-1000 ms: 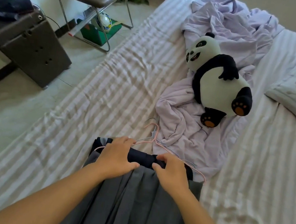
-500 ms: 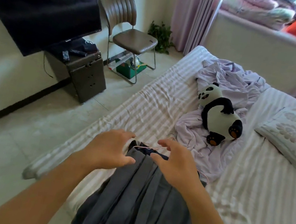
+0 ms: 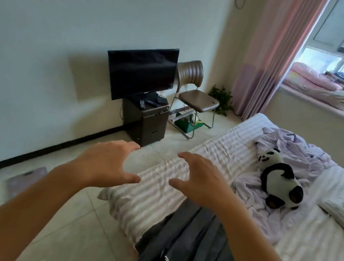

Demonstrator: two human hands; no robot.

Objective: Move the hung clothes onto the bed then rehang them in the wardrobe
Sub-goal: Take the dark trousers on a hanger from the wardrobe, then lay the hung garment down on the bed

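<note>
Across the right side of the scene runs the bed (image 3: 201,164), its striped sheet rumpled at the near left corner, and on that corner lies the grey pleated skirt (image 3: 189,244), its hem spilling over the mattress edge toward the floor. The waistband end is hidden behind the right forearm, so whether a hanger is on it cannot be told from here.

By its look the skirt is light, soft cloth that will sag and fold wherever it is not supported, and the pleats would likely crease or slide if it were bunched in the middle. The sensible hold seems to be at the waistband, both ends at once, or by a hanger hook if one is there, letting the pleats fall straight.

Farther along the bed a lilac sheet (image 3: 286,147) lies crumpled with a panda plush (image 3: 279,180) on it, well apart from the skirt.

Above the bed's near corner hover the left hand (image 3: 103,162) and the right hand (image 3: 201,179), side by side with a gap between them, fingers spread and gently curved, thumbs toward each other. Neither holds or touches anything.
</note>
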